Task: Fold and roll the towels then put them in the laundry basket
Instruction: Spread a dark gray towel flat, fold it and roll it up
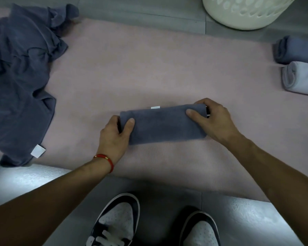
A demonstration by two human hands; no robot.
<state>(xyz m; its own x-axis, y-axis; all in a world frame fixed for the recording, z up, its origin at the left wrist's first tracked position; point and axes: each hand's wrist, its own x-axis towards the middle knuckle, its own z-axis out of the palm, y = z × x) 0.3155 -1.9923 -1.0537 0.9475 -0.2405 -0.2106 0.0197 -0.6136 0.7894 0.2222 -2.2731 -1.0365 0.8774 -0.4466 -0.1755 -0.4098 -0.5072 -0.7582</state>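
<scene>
You are grasping each end of the dark grey rolled terry towel [164, 124] on the pink mat [149, 68] with your left hand [114, 135] and right hand [212, 118], so be keeping both grips even and tight.

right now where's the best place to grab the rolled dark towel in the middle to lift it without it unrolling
Probably at its two short ends, coming in from either side, as the left hand and right hand grip it. The rolled dark towel lies crosswise on the pink mat, so thumbs on top, fingers wrapping the ends, should hold the layers together.
</scene>
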